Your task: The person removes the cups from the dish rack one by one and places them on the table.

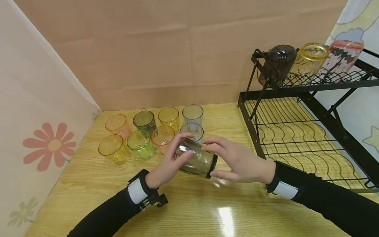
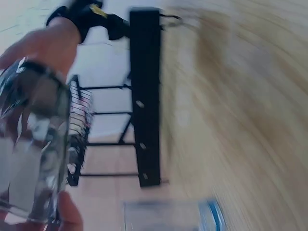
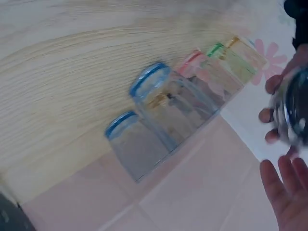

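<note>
A smoky grey glass tumbler (image 1: pixel 196 160) is tipped on its side above the table, its dark end toward the right. My left hand (image 1: pixel 165 166) grips it, fingers behind and thumb across the near side. At the dark end is my right hand (image 1: pixel 241 161), fingers extended and spread from the thumb. In the right wrist view, the right hand's fingers (image 3: pixel 288 180) look straight, just below the tumbler (image 3: pixel 294 108). The left wrist view shows the ribbed tumbler (image 2: pixel 29 139) close up and blurred. Just behind the hands stands a blue-rimmed glass (image 1: pixel 192 131), partly hidden.
Several upright coloured glasses, including a green one (image 1: pixel 140 144) and a yellow one (image 1: pixel 113 149), stand in two rows at back left. A black two-tier rack (image 1: pixel 247 121) occupies the right. Its upper shelf holds a dark glass (image 1: pixel 279 64), a yellow glass (image 1: pixel 309 62) and a pink glass (image 1: pixel 341 61).
</note>
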